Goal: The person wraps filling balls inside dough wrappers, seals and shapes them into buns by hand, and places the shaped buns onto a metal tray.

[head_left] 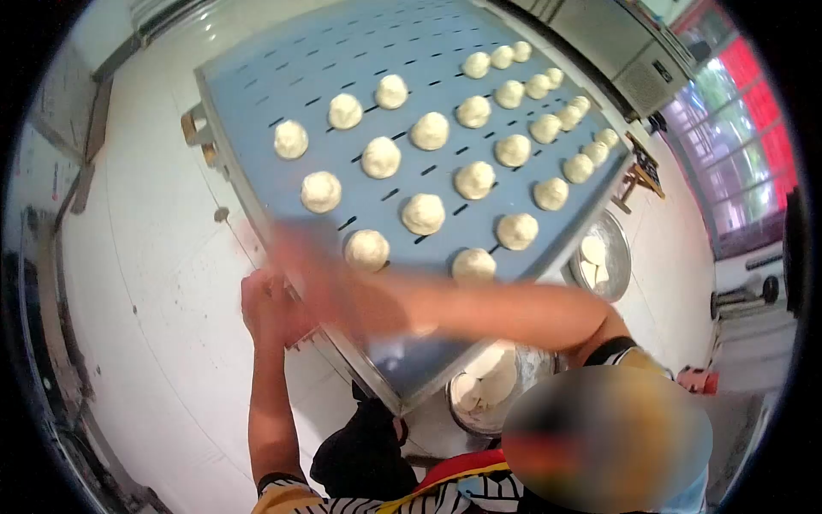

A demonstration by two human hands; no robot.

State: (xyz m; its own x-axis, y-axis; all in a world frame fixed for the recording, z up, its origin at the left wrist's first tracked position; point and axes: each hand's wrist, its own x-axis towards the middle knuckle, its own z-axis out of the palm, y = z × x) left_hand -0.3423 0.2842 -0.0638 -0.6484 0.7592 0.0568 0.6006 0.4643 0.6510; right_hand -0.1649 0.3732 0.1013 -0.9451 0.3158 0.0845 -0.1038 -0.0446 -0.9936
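Note:
Over the left edge of a blue slotted tray [282,68], my right hand [317,270] is smeared by motion, and whatever it holds cannot be made out. My left hand [267,307] is beside the same edge, fingers curled, partly behind the right hand; its contents are hidden. Rows of round pale dough balls stand on the tray. The nearest to my right hand is a dough ball [366,250], with another dough ball [321,192] above it. My right forearm crosses the tray's near part and covers some of it.
A metal bowl [481,420] with pale dough pieces sits below the tray's near edge. Another metal bowl [618,265] with dough pieces is at the right. A small wooden stool [644,171] and a steel cabinet [629,60] stand beyond. A blurred round shape covers the lower right.

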